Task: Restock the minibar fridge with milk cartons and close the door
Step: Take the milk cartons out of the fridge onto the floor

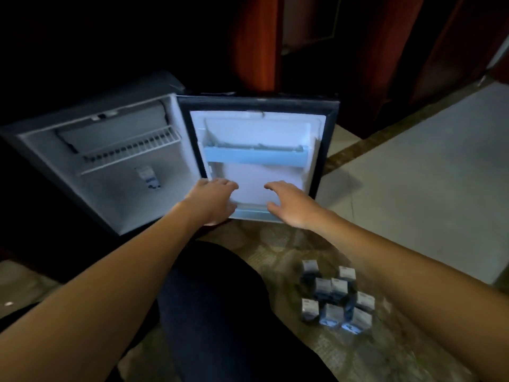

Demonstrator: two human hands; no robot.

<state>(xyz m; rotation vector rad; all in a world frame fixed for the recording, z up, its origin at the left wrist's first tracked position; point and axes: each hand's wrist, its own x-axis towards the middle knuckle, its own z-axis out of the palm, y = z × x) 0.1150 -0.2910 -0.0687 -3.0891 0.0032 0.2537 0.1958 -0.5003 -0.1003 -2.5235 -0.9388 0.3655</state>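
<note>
Both hands are out in front at the inner face of the open door, empty, fingers loosely spread and gripping nothing. The left hand is at the door's lower left corner, and the right hand is just right of it over the lower door shelf. Blur hides whether either palm touches the plastic.

The fridge opens to the left of the door, and 1 carton stands upright inside, below the wire shelf. About 8 milk cartons stand bunched on the patterned floor, near and to the right, well apart from both hands and beside the person's knee. Their long axis is vertical, so a grasp across the sides looks suitable.

The right hand is the nearer. It would have to draw back and to the right, then carry a carton left to the fridge or door shelf. Restocking looks barely begun.
</note>
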